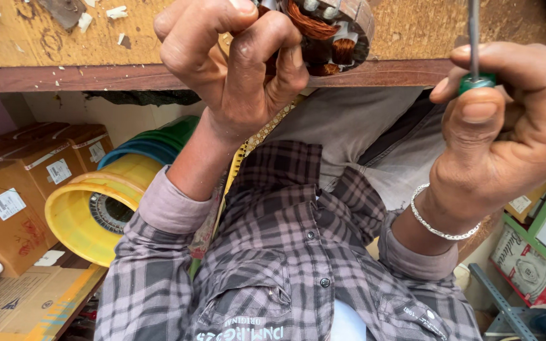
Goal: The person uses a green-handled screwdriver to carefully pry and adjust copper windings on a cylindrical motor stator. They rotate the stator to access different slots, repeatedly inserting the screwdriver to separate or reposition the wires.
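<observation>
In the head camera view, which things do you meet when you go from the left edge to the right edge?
Brown cardboard boxes → yellow tub → left hand → copper-wound motor stator → green-handled screwdriver → right hand.

Copper-wound motor stator (327,28) at bench edge, green-handled screwdriver (474,60) upright

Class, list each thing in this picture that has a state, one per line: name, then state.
left hand: closed around the motor stator
motor stator: held at the bench edge, copper windings exposed
right hand: gripping the screwdriver
screwdriver: upright, shaft pointing up
yellow tub: lying on its side
</observation>
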